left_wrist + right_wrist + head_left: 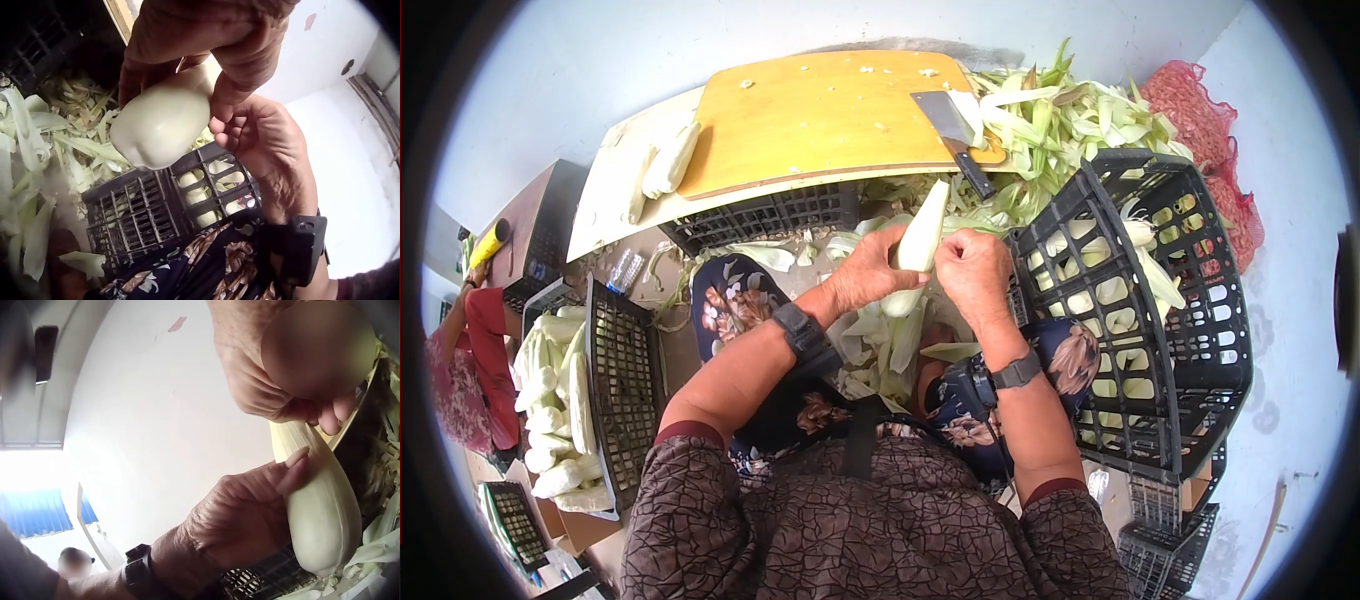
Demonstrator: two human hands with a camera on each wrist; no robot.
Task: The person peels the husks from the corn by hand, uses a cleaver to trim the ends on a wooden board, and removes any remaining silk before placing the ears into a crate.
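An ear of corn (922, 235) in pale, smooth inner husk slants upward between my two hands, its narrow tip away from me. My left hand (868, 272) grips it near the thick lower end, thumb across the front and fingers behind. In the right wrist view the left thumb lies along the husk of the corn (322, 506). My right hand (975, 270) is beside the ear's right side with its fingers curled in. In the left wrist view the curled right fingers (234, 128) are close to the left thumb, and no held thing shows in them.
A yellow board (830, 120) ahead bears a cleaver (950, 135); peeled-off husks (1070, 120) heap at its right. A black crate (1120, 310) with corn stands at my right, another crate (625, 380) at my left. Two ears (668, 165) lie by the board. Husks cover the floor between my legs.
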